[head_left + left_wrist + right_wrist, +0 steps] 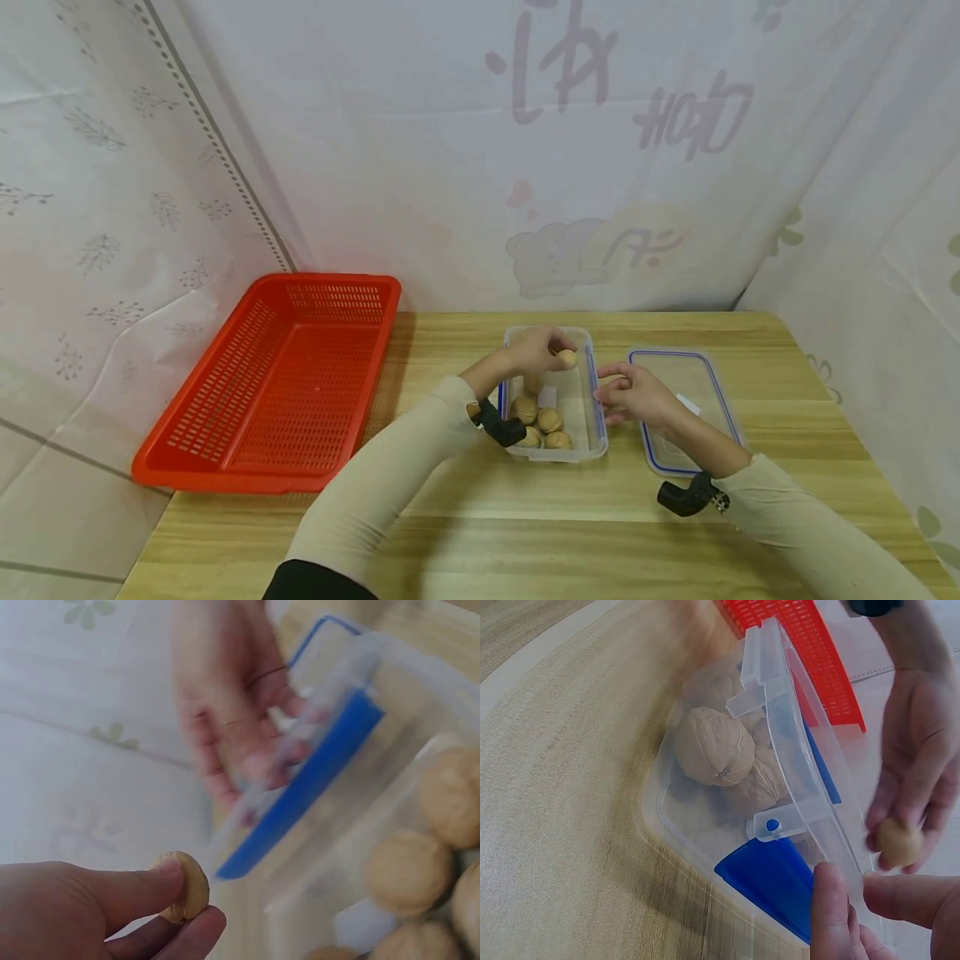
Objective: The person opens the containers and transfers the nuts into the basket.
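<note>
Between thumb and fingertips, my left hand [534, 350] pinches a walnut [187, 889] over the far part of an uncovered clear plastic food container [577, 454]. Several walnuts [525, 408] lie in its near left part, beside a small white label-like piece [547, 397]. My right hand [633, 396] is at the container's right side. In the right wrist view, its thumb [900, 896] and fingers meet at the rim, gripping the wall close to a blue side clasp [769, 885]. The left wrist view shows these fingers blurred, partly behind the clear wall.
A red perforated plastic basket [360, 433] stands at the left of the wooden table [480, 533]. The clear lid with a blue seal [678, 358] lies right of the container, partly under my right forearm. Printed cloth [420, 167] hangs behind and at both sides.
</note>
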`<control>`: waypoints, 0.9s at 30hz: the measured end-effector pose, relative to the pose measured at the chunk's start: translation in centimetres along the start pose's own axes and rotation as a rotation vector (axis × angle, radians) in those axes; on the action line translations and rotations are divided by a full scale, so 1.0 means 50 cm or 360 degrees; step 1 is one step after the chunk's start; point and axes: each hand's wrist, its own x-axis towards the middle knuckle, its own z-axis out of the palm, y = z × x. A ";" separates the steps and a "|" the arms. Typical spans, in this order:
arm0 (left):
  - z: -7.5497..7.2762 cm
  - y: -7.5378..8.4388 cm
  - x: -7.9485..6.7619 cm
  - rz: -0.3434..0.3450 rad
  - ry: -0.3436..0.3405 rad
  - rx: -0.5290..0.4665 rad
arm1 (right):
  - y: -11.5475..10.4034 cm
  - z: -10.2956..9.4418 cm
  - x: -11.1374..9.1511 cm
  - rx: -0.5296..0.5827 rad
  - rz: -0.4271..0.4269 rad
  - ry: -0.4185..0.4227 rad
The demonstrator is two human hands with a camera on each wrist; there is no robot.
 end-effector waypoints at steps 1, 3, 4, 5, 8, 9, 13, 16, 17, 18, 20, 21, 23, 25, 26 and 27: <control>-0.011 0.001 -0.002 0.0015 0.0007 -0.0038 | 0.000 0.000 0.000 0.0007 0.0002 0.0001; -0.036 0.006 -0.007 0.0031 0.0039 -0.0063 | 0.001 0.000 0.000 0.0011 -0.0002 -0.0003; -0.050 0.009 -0.010 0.0036 0.0060 -0.0072 | 0.001 0.000 0.001 0.0011 -0.0003 -0.0003; -0.064 0.011 -0.014 0.0039 0.0078 -0.0099 | 0.001 0.000 0.001 0.0009 -0.0004 -0.0004; -0.105 0.015 -0.026 0.0018 0.0139 -0.0186 | 0.002 0.000 0.001 -0.0002 -0.0009 -0.0002; -0.118 0.016 -0.031 0.0001 0.0157 -0.0221 | 0.002 0.000 0.002 -0.0008 -0.0010 0.0000; -0.168 0.017 -0.056 -0.0037 0.0212 -0.0304 | 0.003 0.000 0.001 -0.0021 -0.0009 0.0003; -0.204 0.014 -0.078 -0.0052 0.0254 -0.0318 | 0.003 0.000 0.001 -0.0020 -0.0009 0.0000; -0.216 0.012 -0.086 -0.0058 0.0262 -0.0323 | 0.003 0.001 0.001 -0.0019 -0.0010 -0.0001; -0.229 0.011 -0.094 -0.0063 0.0269 -0.0331 | 0.003 0.001 0.001 -0.0018 -0.0011 -0.0002; -0.251 0.007 -0.110 -0.0062 0.0280 -0.0344 | 0.004 0.002 0.000 -0.0014 -0.0010 -0.0003; -0.262 0.004 -0.118 -0.0061 0.0281 -0.0348 | 0.004 0.002 0.000 -0.0011 -0.0010 -0.0002; -0.283 -0.003 -0.134 -0.0069 0.0289 -0.0380 | 0.005 0.003 -0.001 -0.0006 -0.0007 0.0000; -0.303 -0.013 -0.148 -0.0079 0.0314 -0.0400 | 0.006 0.004 -0.002 -0.0003 -0.0003 0.0005; -0.313 -0.018 -0.155 -0.0092 0.0326 -0.0415 | 0.006 0.004 -0.002 -0.0003 -0.0002 0.0007; -0.322 -0.025 -0.162 -0.0107 0.0343 -0.0429 | 0.007 0.005 -0.002 -0.0004 -0.0002 0.0009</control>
